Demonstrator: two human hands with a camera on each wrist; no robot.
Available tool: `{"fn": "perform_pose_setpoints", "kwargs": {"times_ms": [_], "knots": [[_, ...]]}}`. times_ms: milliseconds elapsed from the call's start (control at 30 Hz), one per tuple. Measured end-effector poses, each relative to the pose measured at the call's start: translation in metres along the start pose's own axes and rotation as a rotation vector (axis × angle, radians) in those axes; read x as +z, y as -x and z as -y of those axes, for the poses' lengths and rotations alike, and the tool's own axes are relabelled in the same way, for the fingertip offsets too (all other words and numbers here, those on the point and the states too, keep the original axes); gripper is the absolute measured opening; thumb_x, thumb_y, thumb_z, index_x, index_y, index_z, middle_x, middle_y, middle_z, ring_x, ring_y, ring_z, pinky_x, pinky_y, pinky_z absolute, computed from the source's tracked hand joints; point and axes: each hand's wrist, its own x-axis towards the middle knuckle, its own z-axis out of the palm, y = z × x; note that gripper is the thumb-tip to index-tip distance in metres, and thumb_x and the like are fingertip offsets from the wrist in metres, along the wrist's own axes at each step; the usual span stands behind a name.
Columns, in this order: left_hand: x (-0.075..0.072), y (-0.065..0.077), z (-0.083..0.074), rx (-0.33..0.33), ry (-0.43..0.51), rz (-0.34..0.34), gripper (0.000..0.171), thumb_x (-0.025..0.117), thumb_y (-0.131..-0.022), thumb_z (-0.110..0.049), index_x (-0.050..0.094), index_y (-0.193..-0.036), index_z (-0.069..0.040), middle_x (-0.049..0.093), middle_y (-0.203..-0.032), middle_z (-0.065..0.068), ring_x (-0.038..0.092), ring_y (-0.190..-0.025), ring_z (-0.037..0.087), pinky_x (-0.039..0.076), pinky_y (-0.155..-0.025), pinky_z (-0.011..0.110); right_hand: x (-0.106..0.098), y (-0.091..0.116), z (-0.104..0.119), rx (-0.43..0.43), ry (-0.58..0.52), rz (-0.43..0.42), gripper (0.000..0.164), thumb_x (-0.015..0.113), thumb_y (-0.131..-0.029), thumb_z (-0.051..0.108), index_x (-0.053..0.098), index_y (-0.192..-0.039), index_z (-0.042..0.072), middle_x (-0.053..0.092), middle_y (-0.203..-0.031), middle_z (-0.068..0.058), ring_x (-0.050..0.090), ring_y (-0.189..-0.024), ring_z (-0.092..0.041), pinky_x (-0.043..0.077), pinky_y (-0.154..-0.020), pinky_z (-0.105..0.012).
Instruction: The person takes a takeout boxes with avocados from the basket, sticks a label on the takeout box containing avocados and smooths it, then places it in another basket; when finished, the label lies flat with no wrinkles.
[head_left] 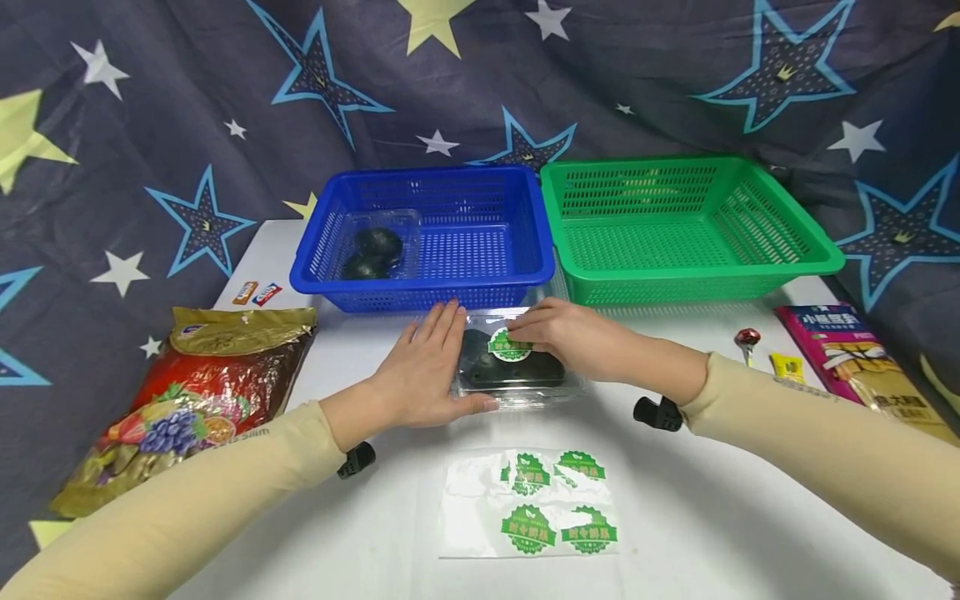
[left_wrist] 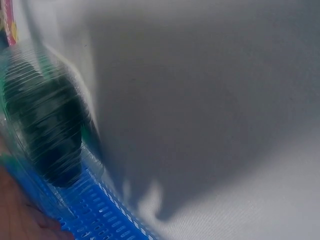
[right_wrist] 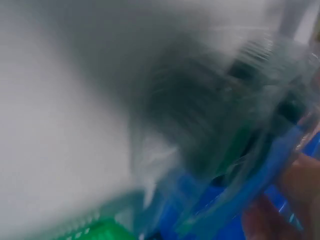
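A clear plastic box (head_left: 512,390) with dark green, rounded produce inside lies on the white table in front of the blue basket. My left hand (head_left: 425,367) rests along the box's left side with its fingers stretched out. On the lid is a round green-and-white sticker (head_left: 508,345). My right hand (head_left: 577,337) bends over the lid from the right and pinches the sticker at its right edge, hiding part of it. The left wrist view shows the box's ribbed side (left_wrist: 45,115); in the right wrist view the box (right_wrist: 210,110) is blurred, with fingers (right_wrist: 300,185) beside it.
A sheet of green stickers (head_left: 480,508) lies nearer me. Behind the box stand a blue basket (head_left: 435,293), with another clear box (head_left: 411,242) inside, and a green basket (head_left: 697,283). Snack bags lie left (head_left: 217,375) and right (head_left: 862,358), near a lollipop (head_left: 747,337) and small wrapped sweets (head_left: 267,293).
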Motion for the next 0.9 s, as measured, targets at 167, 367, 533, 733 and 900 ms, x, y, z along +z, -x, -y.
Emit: {"fn": "perform_pose_setpoints", "kwargs": {"times_ms": [167,367,533,733,900], "knots": [[0.001,-0.001,0.000,0.000,0.001,0.008,0.120,0.029,-0.076,-0.087,0.003,-0.151,0.002,0.000,-0.158,0.020,0.004,-0.144,0.036,0.018,-0.112,0.056,0.002,0.019,0.001,-0.132,0.166,0.056,0.041,0.061,-0.094,0.021,0.058,-0.130,0.002,0.055,-0.135,-0.012,0.041,-0.132,-0.034,0.036,-0.105,-0.047],[0.000,-0.002,0.000,0.006,0.007,0.015,0.120,0.029,-0.076,-0.088,0.002,-0.152,0.001,-0.001,-0.158,0.019,0.003,-0.144,0.036,0.018,-0.112,0.057,0.005,0.023,0.005,-0.178,0.072,0.059,0.054,0.053,-0.098,0.037,0.052,-0.134,-0.002,0.051,-0.138,-0.015,0.042,-0.133,-0.029,0.037,-0.106,-0.042],[-0.001,-0.002,0.000,0.011,0.017,0.026,0.121,0.028,-0.075,-0.089,0.001,-0.152,0.001,-0.002,-0.158,0.019,0.002,-0.144,0.036,0.017,-0.112,0.056,0.008,0.022,0.011,-0.149,-0.011,0.116,0.058,0.049,-0.099,0.039,0.045,-0.139,-0.004,0.044,-0.144,-0.016,0.039,-0.135,-0.028,0.035,-0.107,-0.042],[0.001,0.000,0.001,0.021,0.024,0.025,0.121,0.028,-0.075,-0.088,0.001,-0.151,0.002,-0.004,-0.157,0.020,0.002,-0.144,0.036,0.017,-0.112,0.055,0.011,0.017,0.021,-0.135,-0.025,0.200,0.061,0.041,-0.101,0.041,0.035,-0.145,-0.001,0.032,-0.152,-0.014,0.029,-0.140,-0.025,0.029,-0.111,-0.041],[0.000,-0.001,0.001,0.027,0.027,0.027,0.121,0.023,-0.074,-0.089,0.001,-0.151,0.001,-0.004,-0.158,0.019,0.002,-0.144,0.036,0.016,-0.112,0.056,0.012,0.009,0.025,-0.110,0.008,0.246,0.066,0.031,-0.102,0.047,0.029,-0.148,0.000,0.025,-0.155,-0.013,0.022,-0.143,-0.023,0.021,-0.115,-0.040]]}}
